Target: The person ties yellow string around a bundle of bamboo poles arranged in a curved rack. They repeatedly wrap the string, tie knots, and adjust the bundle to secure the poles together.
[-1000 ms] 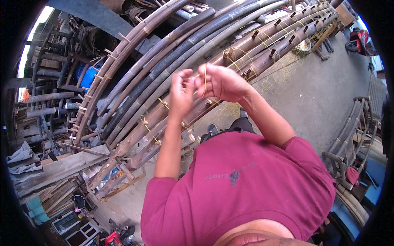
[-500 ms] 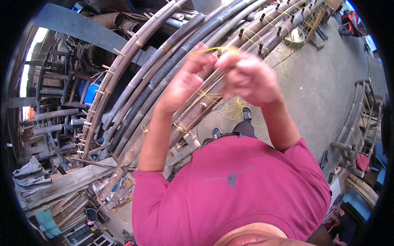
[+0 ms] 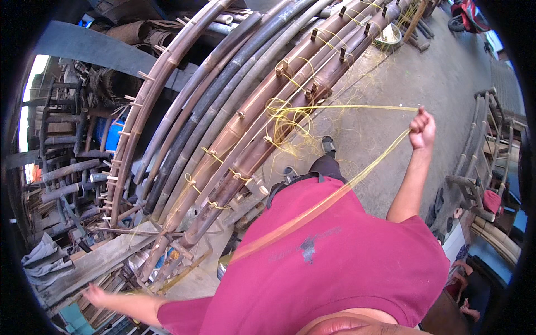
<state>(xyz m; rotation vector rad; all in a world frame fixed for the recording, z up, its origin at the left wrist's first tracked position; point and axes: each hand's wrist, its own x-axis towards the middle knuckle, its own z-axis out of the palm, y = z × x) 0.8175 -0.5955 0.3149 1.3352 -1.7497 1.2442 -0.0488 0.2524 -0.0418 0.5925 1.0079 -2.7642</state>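
My right hand [image 3: 422,129], stretched out at the right, is closed round strands of yellow twine [image 3: 357,106]. One stretch of it runs left to a loose tangle of yellow loops [image 3: 293,120] over the bamboo poles. Another stretch slants down across my maroon shirt [image 3: 335,245] toward the lower left, blurred. My left hand [image 3: 96,296] reaches far out at the lower left and is smeared by motion; whether it grips the twine does not show. The long brown bamboo poles [image 3: 245,162] lie side by side, tied with yellow lashings and fitted with short pegs.
More bamboo poles [image 3: 206,106] lie to the left, one pair [image 3: 151,100] bristling with pegs. Stacked bamboo frames [image 3: 67,139] stand at the far left. A bamboo rack [image 3: 480,167] is on the right. A basket [image 3: 389,38] and red motorbike [image 3: 474,17] are farther off.
My hands were together over the poles with yellow twine; now they are spread wide, right hand out to the right, left hand down to the lower left. The twine is drawn out in long stretches.
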